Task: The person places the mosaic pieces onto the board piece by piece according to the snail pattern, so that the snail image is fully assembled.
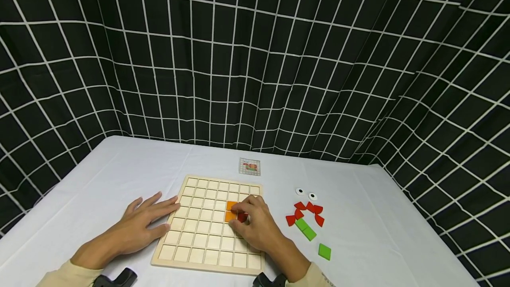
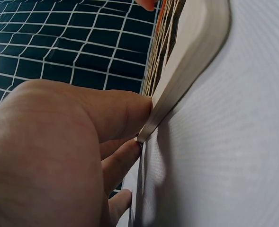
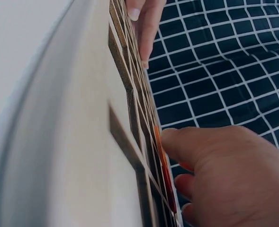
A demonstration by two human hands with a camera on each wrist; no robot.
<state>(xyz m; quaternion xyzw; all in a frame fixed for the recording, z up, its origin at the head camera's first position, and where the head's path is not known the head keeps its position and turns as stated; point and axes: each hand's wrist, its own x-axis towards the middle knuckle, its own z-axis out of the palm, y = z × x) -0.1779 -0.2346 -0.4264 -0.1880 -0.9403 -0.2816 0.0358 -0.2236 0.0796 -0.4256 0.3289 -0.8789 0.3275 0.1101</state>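
A wooden grid board [image 1: 195, 242] lies on the table. My left hand [image 1: 139, 225] rests at its left edge, fingers spread and fairly straight; in the left wrist view, thumb and fingertips touch the board's side [image 2: 177, 80]. Over the board's right half, my right hand [image 1: 259, 225] has its thumb and index finger at opposite edges of the lower orange square tile [image 1: 229, 216], pinching it low in the grid. Another orange tile [image 1: 230, 205] sits just above it. Under the curled fingers a red piece [image 1: 242, 217] shows, partly hidden.
Right of the board lie several red pieces [image 1: 319, 220], green tiles [image 1: 324, 251] and two white eye discs [image 1: 312, 196]. A small picture card [image 1: 249, 167] lies beyond the board. Black grid-patterned curtains [image 1: 239, 56] stand behind the white table [image 1: 370, 234].
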